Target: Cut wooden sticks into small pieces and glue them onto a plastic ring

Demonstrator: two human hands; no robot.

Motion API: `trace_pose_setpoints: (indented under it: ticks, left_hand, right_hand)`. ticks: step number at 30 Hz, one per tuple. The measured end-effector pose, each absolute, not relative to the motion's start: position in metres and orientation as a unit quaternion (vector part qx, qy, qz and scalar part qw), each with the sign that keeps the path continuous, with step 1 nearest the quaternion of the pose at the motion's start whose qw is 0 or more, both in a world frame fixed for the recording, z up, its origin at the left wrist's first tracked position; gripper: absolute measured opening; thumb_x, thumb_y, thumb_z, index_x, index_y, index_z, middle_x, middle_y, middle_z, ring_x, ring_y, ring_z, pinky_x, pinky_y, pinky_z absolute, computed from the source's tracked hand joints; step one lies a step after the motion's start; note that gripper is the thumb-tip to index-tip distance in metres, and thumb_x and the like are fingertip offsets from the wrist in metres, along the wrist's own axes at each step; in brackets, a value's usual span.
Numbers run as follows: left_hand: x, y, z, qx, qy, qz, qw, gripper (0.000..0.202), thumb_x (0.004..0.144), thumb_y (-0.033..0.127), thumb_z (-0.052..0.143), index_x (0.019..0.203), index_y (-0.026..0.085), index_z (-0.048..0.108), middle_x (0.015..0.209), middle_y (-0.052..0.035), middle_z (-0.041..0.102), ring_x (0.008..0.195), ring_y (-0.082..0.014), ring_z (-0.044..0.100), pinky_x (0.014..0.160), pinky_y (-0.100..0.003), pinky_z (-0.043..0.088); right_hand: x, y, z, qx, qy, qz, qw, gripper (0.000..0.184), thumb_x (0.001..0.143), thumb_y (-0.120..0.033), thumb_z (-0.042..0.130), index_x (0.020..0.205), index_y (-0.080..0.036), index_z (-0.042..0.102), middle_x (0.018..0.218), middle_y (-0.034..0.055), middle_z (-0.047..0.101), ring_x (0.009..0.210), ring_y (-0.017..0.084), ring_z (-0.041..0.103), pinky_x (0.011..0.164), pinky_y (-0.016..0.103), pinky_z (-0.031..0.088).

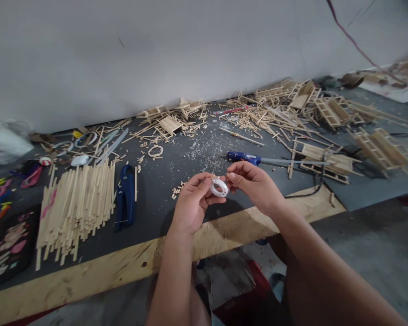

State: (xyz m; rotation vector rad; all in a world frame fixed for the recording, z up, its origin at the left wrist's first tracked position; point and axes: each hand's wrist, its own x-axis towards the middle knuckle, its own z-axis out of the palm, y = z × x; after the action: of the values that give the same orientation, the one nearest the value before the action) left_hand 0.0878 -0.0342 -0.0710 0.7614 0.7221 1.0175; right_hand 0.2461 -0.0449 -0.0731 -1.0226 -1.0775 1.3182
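My left hand (194,199) pinches a small white ring (220,194) between thumb and fingers, above the table's front edge. Close to the ring's right side is my right hand (250,181), its thumb and fingertips pressed together. Whatever is in that pinch is too small to make out. A blue glue gun (243,157) with a clear glue stick in its back lies just beyond my right hand. Short cut bits of wood (178,190) lie left of my left hand. A ring of small wooden pieces (155,151) rests farther back.
On the left are a stack of thin wooden sticks (78,203), a blue hand cutter (125,197) and a dark patterned case (12,244). Small wooden models (329,158) and loose sticks crowd the right and back. A black cord (306,194) trails beside my right forearm.
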Motion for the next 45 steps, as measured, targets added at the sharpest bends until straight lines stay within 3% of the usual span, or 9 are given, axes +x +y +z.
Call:
trace_pose_setpoints:
  ticks: [7, 16, 45]
  left_hand:
    - [0.0878, -0.0338, -0.0711, 0.356, 0.346, 0.463, 0.734, 0.016, 0.074, 0.024, 0.065, 0.086, 0.016, 0.060, 0.081, -0.0036, 0.069, 0.066, -0.0156, 0.066, 0.054, -0.026, 0.057]
    - [0.0910, -0.0343, -0.0736, 0.390, 0.364, 0.465, 0.706, 0.015, 0.074, 0.026, 0.065, 0.084, 0.016, 0.063, 0.074, -0.0016, 0.068, 0.062, -0.0139, 0.064, 0.055, -0.027, 0.057]
    - [0.0960, -0.0344, -0.0775, 0.441, 0.424, 0.473, 0.634, 0.021, 0.074, 0.032, 0.065, 0.088, 0.016, 0.064, 0.077, -0.0030, 0.067, 0.065, -0.0140, 0.063, 0.051, -0.024, 0.057]
  right_hand:
    - [0.2492, -0.0480, -0.0689, -0.453, -0.471, 0.562, 0.507, 0.014, 0.076, -0.031, 0.062, 0.083, -0.019, 0.059, 0.076, -0.0009, 0.062, 0.065, 0.010, 0.058, 0.065, 0.027, 0.048]
    - [0.2499, -0.0504, -0.0653, -0.463, -0.520, 0.543, 0.470, 0.013, 0.082, -0.031, 0.053, 0.081, -0.019, 0.057, 0.070, -0.0025, 0.057, 0.063, 0.010, 0.054, 0.062, 0.026, 0.044]
    - [0.2478, -0.0513, -0.0671, -0.502, -0.529, 0.503, 0.463, 0.016, 0.083, -0.033, 0.051, 0.083, -0.018, 0.056, 0.068, -0.0022, 0.055, 0.063, 0.010, 0.051, 0.061, 0.024, 0.041]
